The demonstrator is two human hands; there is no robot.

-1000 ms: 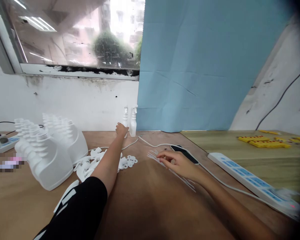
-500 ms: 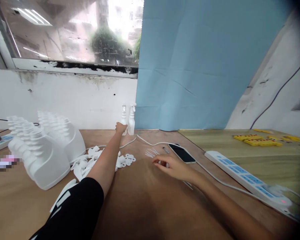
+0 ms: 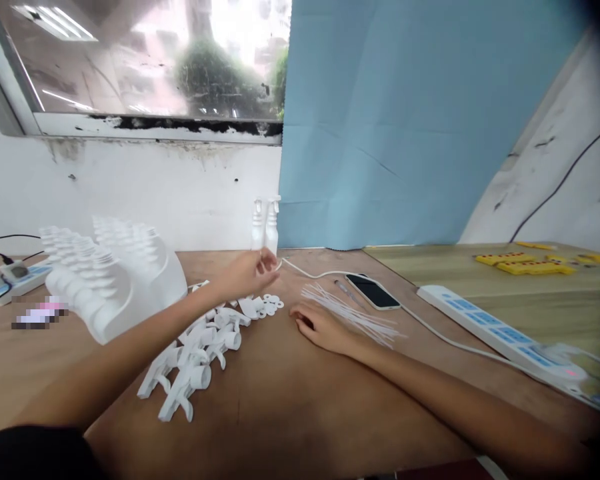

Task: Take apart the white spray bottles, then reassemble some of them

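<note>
Spray bottles (image 3: 264, 223), two little white ones, stood at 12 o'clock against the white wall under the window. My left hand (image 3: 250, 270) hovered just in front of them, fingers loosely open and holding nothing. My right hand (image 3: 323, 327) lay flat on the brown wooden table (image 3: 300, 413), fingers relaxed, right beside the thin white straws (image 3: 353, 313). Trigger heads (image 3: 195, 357) were piled at 10 o'clock, a phone (image 3: 373, 291) and power strip (image 3: 500, 333) toward 2, blue sheet (image 3: 405, 120) behind.
</note>
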